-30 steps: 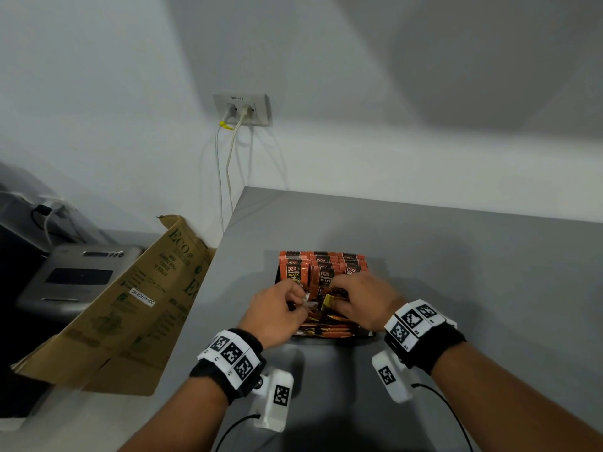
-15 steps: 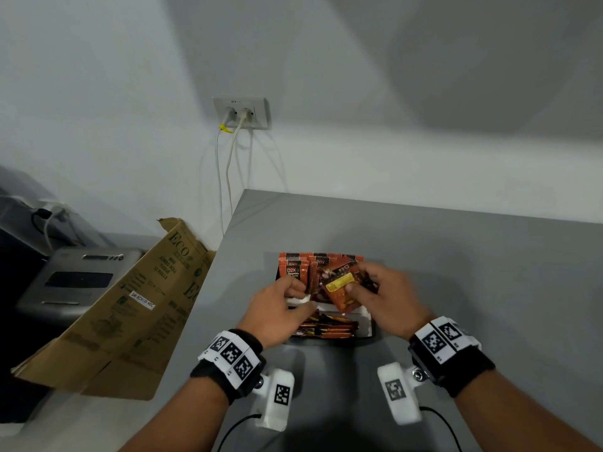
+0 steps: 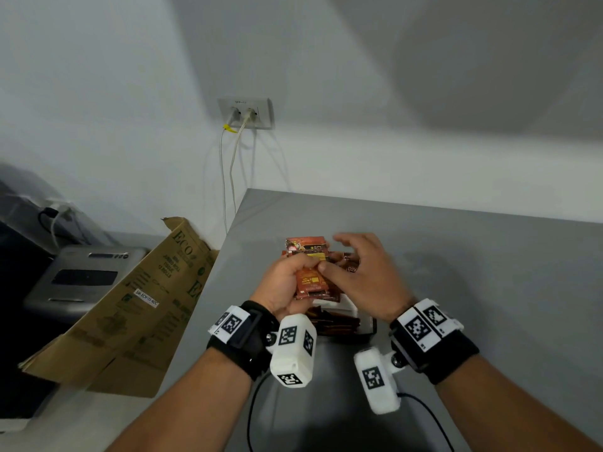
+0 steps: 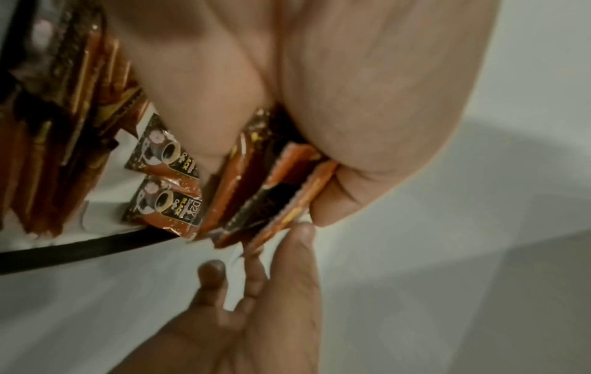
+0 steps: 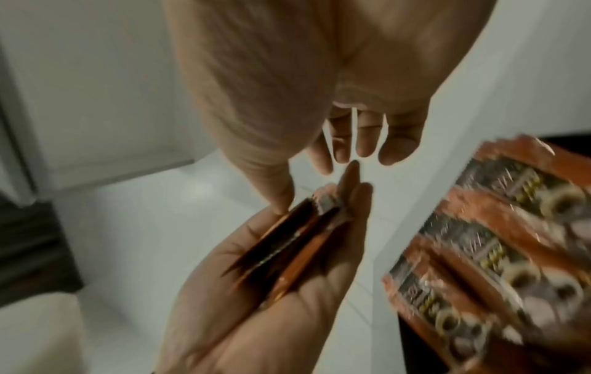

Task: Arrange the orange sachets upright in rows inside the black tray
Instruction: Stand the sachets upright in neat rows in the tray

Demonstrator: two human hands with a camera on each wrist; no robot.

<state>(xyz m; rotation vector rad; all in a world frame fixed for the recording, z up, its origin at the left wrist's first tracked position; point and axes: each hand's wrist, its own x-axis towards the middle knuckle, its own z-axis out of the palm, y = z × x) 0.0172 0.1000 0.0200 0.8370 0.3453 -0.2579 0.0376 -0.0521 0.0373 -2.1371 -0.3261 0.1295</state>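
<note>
Left hand point(image 3: 287, 288) is clamped around a stack of glossy orange foil sachets point(image 3: 313, 282), steadied by the right hand's point(image 3: 362, 282) loosely spread fingers; slippage could scatter them beyond the shallow black plastic tray point(image 4: 80, 249).

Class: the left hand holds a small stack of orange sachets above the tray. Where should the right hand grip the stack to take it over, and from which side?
Pinch the stack of orange sachets across its flat faces at the free edge jutting past the left hand, probably from the right, where the right hand hovers open. The sachets are thin and fanned, so squeezing the faces keeps them together.
</note>
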